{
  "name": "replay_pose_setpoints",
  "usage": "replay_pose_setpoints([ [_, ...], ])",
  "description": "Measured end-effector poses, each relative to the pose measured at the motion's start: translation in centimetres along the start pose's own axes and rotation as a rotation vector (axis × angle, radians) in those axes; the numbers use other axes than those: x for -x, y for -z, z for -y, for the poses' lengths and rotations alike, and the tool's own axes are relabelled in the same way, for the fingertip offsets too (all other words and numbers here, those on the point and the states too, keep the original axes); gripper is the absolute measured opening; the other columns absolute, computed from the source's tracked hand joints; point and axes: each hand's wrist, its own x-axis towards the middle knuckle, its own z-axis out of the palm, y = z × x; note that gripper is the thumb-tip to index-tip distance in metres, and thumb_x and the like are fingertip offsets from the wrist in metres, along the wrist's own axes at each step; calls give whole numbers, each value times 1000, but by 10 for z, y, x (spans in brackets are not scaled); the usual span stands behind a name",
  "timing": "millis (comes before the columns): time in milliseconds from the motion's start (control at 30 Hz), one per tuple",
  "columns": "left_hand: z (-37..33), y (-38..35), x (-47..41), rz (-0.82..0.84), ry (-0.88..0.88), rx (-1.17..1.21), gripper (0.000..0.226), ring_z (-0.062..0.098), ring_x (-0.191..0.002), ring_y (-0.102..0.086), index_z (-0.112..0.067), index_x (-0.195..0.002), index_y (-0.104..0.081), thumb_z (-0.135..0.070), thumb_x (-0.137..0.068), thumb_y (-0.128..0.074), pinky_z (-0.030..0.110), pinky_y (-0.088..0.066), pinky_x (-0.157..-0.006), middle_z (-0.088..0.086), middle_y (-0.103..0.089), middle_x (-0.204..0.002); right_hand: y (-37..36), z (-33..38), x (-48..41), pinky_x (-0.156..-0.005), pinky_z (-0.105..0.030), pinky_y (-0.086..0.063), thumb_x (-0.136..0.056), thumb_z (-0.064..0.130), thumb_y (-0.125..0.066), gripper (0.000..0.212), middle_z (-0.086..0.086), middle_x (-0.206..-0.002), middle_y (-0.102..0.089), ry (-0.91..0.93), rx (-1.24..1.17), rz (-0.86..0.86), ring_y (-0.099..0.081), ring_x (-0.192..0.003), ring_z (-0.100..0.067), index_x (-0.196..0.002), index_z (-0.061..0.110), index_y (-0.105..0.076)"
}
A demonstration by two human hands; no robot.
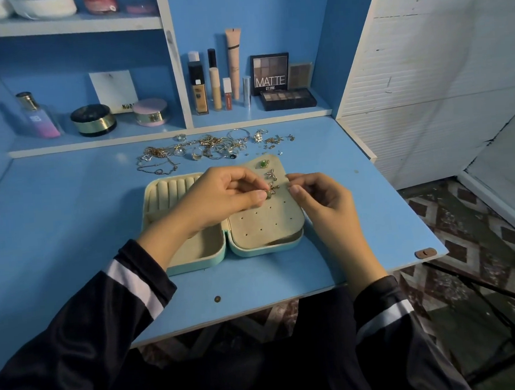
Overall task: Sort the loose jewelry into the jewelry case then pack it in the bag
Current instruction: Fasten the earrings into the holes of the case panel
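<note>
An open mint-green jewelry case (pixel 194 261) lies on the blue desk, with ring rolls at its far left and a beige perforated earring flap (pixel 267 221) raised over its right half. A green earring (pixel 263 164) and a gold butterfly-shaped earring (pixel 270 174) sit pinned near the flap's top. My left hand (pixel 222 194) pinches a small gold earring (pixel 271 190) against the flap. My right hand (pixel 317 195) pinches the flap's right edge behind it. A pile of loose gold and silver jewelry (pixel 213 146) lies behind the case. No bag is in view.
Cosmetics stand on the shelf behind: a perfume bottle (pixel 39 117), powder jars (pixel 93 119), foundation tubes (pixel 198 87) and eyeshadow palettes (pixel 287 98). A white panelled wall (pixel 424 76) borders the desk's right side. The desk's front edge (pixel 258 312) is near my lap.
</note>
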Motion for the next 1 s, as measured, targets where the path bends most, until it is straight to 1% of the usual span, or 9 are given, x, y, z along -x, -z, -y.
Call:
replay_pose_setpoints([
  [67,-3,0,2,23,7,5,12,10,-82,-70,-16,-91,-72,-5,-86,-72,20,-56,-76,-2,-74,-83,-4,5,2,-86,-27,-53,-93,2,-60,8,-10,-107,-71,-8,-88,-10,-67,-103,-17,-93,-4,-65],
  [100,-3,0,3,36,2,-5,12,9,-81,-69,-17,-91,-73,-6,-86,-71,22,-57,-78,-3,-73,-83,-5,8,3,-87,-25,-53,-93,1,-60,8,-11,-108,-71,-12,-126,-20,-67,-105,-16,-93,-6,-64],
  [200,-5,-1,4,54,-29,-77,15,8,-84,-67,-26,-88,-74,-12,-86,-73,30,-55,-86,-7,-74,-85,-11,14,6,-85,-23,-53,-93,0,-59,9,-15,-109,-70,-24,-217,-47,-67,-106,-17,-95,-7,-64],
  [267,-6,-2,4,51,-38,-93,16,11,-88,-68,-31,-85,-74,-14,-85,-74,34,-54,-91,-5,-75,-89,-13,18,6,-81,-21,-53,-93,-1,-58,7,-16,-109,-70,-32,-254,-56,-67,-104,-14,-95,-6,-63],
  [433,-10,0,4,51,-54,-112,15,21,-97,-68,-31,-86,-75,-16,-85,-74,41,-53,-96,0,-74,-96,-17,23,4,-82,-22,-53,-92,-1,-59,7,-17,-108,-70,-38,-281,-69,-67,-107,-17,-94,-6,-63],
  [533,-11,2,4,71,-71,-132,14,24,-101,-67,-30,-87,-75,-16,-84,-74,43,-52,-97,1,-74,-97,-19,24,5,-79,-20,-52,-93,-2,-58,6,-16,-107,-70,-42,-296,-62,-68,-102,-13,-93,-4,-64],
  [800,-13,1,2,83,-83,-134,15,21,-102,-67,-27,-89,-74,-12,-86,-72,36,-52,-97,0,-74,-96,-21,28,5,-76,-19,-52,-93,-1,-58,6,-15,-107,-71,-54,-308,-66,-69,-99,-11,-93,-3,-64],
  [900,-13,1,2,76,-83,-129,14,13,-94,-68,-27,-89,-74,-13,-85,-73,30,-53,-93,-7,-73,-90,-21,29,4,-77,-19,-52,-93,-1,-58,6,-15,-107,-71,-55,-311,-65,-69,-99,-12,-91,-2,-64],
  [1000,-12,-1,4,34,-100,-100,13,5,-84,-65,-23,-90,-74,-11,-85,-73,21,-53,-83,-8,-72,-86,-21,29,4,-77,-19,-52,-93,0,-58,7,-15,-106,-71,-57,-320,-63,-69,-101,-12,-90,0,-64],
])
